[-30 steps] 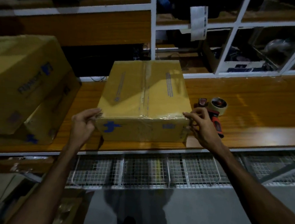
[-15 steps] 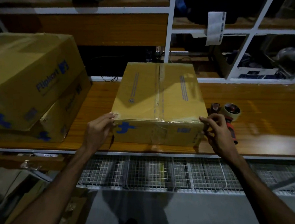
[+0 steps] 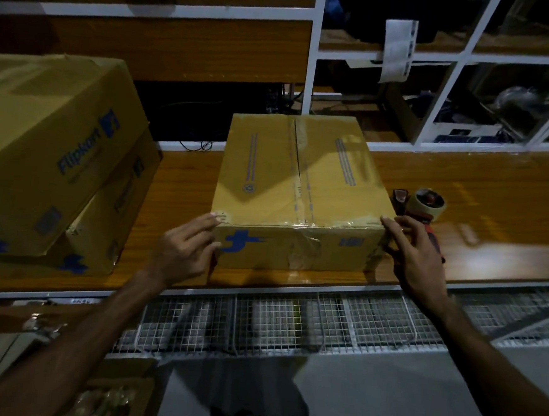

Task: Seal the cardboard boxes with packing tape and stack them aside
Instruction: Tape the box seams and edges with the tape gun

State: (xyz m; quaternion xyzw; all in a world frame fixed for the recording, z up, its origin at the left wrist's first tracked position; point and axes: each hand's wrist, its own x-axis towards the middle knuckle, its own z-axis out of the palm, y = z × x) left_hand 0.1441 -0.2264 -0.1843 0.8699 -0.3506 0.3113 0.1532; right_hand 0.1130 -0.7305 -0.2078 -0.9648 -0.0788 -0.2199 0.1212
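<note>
With the taped box (image 3: 296, 190) sitting mid-bench, your left hand (image 3: 183, 250) and right hand (image 3: 411, 248) press loosely spread fingers against its near corners; slide them lower for a firm hold, then lift it onto the stacked boxes (image 3: 50, 157) left of it.

My view is dim and grainy; light from above glares off the desk (image 3: 478, 266) at right, shelves bow at the edges, floor below me lies in shadow.
</note>
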